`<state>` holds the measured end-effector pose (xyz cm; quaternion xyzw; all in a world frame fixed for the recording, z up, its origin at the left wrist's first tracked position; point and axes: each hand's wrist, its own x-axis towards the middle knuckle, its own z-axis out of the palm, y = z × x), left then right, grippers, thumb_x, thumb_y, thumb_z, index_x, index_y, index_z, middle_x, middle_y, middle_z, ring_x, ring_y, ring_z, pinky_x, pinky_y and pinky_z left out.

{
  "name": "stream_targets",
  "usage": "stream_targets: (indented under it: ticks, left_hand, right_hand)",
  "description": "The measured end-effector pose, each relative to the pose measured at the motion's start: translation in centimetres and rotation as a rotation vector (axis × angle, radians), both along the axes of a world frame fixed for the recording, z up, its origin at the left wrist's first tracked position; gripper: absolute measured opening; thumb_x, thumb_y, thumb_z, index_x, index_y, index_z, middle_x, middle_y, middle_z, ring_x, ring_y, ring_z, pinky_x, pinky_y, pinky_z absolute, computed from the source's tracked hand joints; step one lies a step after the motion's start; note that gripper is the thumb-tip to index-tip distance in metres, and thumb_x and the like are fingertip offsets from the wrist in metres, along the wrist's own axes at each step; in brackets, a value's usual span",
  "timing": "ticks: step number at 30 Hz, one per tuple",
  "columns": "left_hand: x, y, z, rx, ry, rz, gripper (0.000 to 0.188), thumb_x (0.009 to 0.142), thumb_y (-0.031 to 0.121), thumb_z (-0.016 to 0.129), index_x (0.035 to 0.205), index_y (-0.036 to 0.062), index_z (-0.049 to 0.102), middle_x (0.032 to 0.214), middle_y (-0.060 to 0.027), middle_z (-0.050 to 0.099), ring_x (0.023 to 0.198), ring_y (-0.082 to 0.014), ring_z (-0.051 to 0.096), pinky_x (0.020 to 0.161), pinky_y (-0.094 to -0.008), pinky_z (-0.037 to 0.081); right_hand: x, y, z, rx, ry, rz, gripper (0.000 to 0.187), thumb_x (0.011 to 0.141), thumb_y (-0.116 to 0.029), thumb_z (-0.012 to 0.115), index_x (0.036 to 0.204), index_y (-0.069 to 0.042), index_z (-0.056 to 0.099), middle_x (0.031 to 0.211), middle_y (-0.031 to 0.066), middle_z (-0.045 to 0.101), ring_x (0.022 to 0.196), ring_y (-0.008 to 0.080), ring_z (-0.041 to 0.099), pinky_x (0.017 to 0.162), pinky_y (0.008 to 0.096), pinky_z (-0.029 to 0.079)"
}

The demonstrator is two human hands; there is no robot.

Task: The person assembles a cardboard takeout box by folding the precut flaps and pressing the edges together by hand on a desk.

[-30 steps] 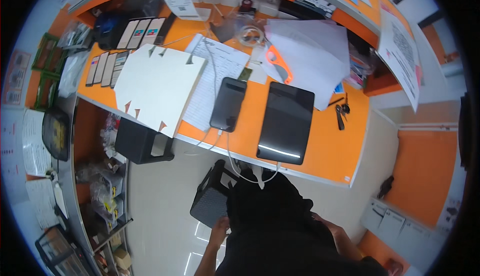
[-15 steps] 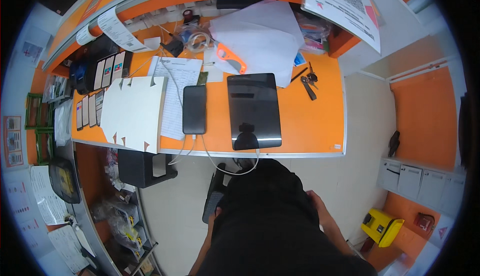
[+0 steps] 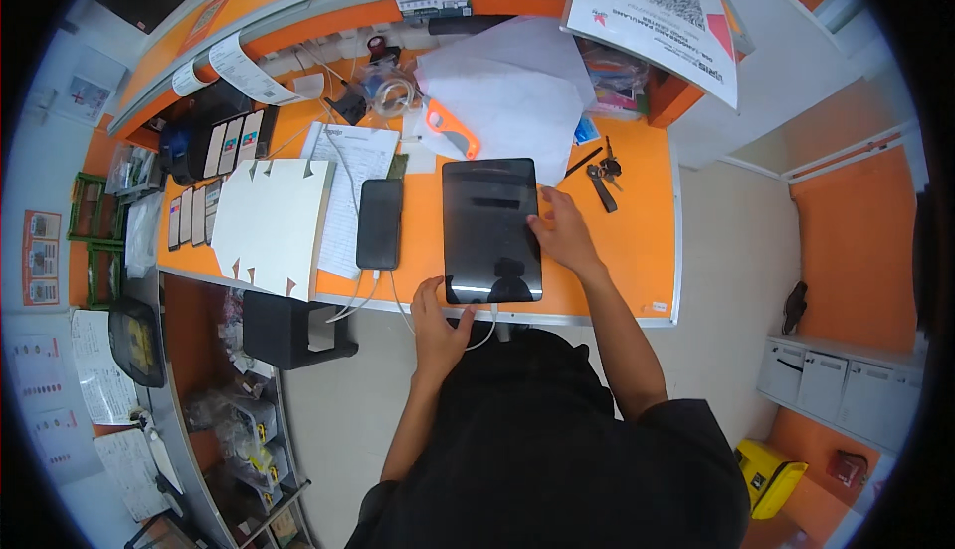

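With fingers of the right hand (image 3: 568,238) part open, touching the right edge of the black tablet (image 3: 487,216), flat near the front of the table (image 3: 637,275). With fingers of the left hand (image 3: 438,332) loosely bent by the bottom left corner; cannot tell if gripping. Best to hold both sides gently, without tugging the white cord (image 3: 493,321). Further out, count one black phone (image 3: 379,223), one bunch of keys (image 3: 604,180), one orange tool (image 3: 461,136), seven lined-up phones (image 3: 231,145).

The desk (image 3: 637,261) is being viewed from close above its near edge by a head-worn fisheye camera, which is being pointed downward and toward the far edge, both near corners and the floor (image 3: 731,236) being taken in
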<state>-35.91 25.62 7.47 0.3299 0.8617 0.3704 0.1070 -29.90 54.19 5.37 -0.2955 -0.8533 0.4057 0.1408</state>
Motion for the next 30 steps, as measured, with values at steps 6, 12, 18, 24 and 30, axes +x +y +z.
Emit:
stream_targets:
  ticks: [6,12,18,24,30]
  left_hand:
    - [-0.1,1.3,-1.3,-0.099,0.0,-0.058,0.099,0.072,0.019,0.091,0.152,0.0016,0.036,0.148,-0.0293,0.04,0.135,-0.0473,0.04,0.113,-0.0523,0.035]
    - [-1.3,1.1,-1.6,-0.028,0.051,-0.165,0.1,0.07,0.021,0.093,0.152,0.0034,0.039,0.15,-0.0289,0.037,0.134,-0.0469,0.039,0.112,-0.0523,0.037]
    - [-1.6,1.3,-2.1,-0.007,-0.016,-0.118,0.096,0.07,0.021,0.093,0.15,0.0032,0.042,0.146,-0.0246,0.045,0.137,-0.0458,0.041,0.113,-0.0525,0.035]
    - [-1.8,0.9,-2.2,0.064,-0.008,-0.09,0.095,0.068,0.017,0.094,0.149,0.0065,0.046,0.146,-0.0239,0.04,0.126,-0.0428,0.045,0.106,-0.048,0.044]
    - [-1.7,0.6,-3.0,0.117,0.043,-0.094,0.092,0.069,0.02,0.094,0.147,0.0043,0.048,0.146,-0.022,0.041,0.125,-0.042,0.046,0.106,-0.0478,0.044]
  right_hand:
    - [-5.3,2.0,-1.4,0.34,0.008,-0.009,0.057,0.094,-0.032,0.065,0.139,0.0,0.05,0.132,0.0242,0.054,0.116,0.0442,0.057,0.095,0.053,0.051]
    - [-8.5,3.3,0.4,0.286,-0.261,-0.033,0.05,0.097,-0.04,0.06,0.125,0.0,0.057,0.125,0.0234,0.055,0.107,0.0461,0.063,0.09,0.0549,0.054]
    - [-8.8,2.9,-1.3,0.28,-0.205,-0.084,0.041,0.097,-0.039,0.061,0.11,0.0,0.061,0.121,0.0229,0.055,0.107,0.0462,0.063,0.09,0.0537,0.053]
    - [-8.5,2.9,-1.8,0.227,-0.183,-0.092,0.047,0.096,-0.041,0.065,0.118,0.0,0.063,0.127,0.023,0.055,0.108,0.0444,0.062,0.093,0.0517,0.052]
    - [-9.1,5.5,-1.2,-0.209,-0.202,-0.11,0.068,0.086,-0.043,0.078,0.132,0.002,0.058,0.12,0.021,0.064,0.114,0.0327,0.063,0.096,0.0421,0.05]
